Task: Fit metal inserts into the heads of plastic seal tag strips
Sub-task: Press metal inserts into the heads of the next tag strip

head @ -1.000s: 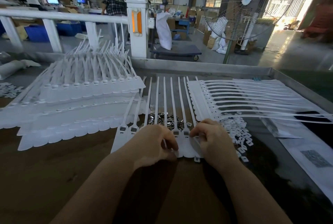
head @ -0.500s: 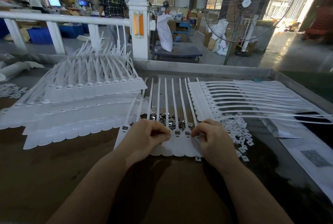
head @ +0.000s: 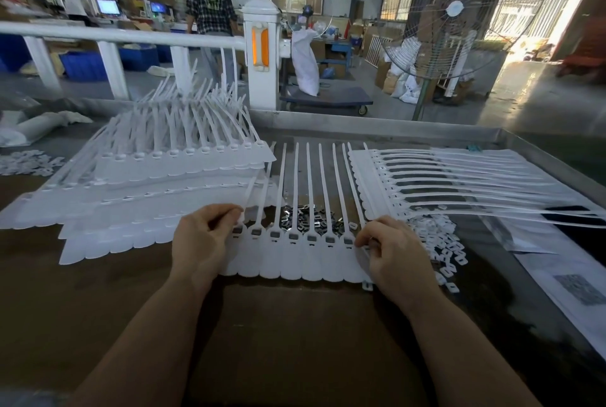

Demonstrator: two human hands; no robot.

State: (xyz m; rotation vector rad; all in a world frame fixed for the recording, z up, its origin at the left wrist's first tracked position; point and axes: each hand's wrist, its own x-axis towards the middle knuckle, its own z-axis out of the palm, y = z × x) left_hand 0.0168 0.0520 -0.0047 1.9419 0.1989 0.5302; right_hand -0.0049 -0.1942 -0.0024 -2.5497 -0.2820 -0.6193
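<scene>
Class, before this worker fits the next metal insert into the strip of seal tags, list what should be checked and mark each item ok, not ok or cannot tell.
1. Strip of seal tags lies flat on the table: ok.
2. Left hand holds the strip's left end: ok.
3. Right hand holds its right end: ok.
4. Metal inserts within reach, heaped just behind the heads: ok.
5. Visible heads already hold inserts: seven look dark-filled; heads under the hands cannot tell.
6. An insert ready in either hand: cannot tell.
</scene>
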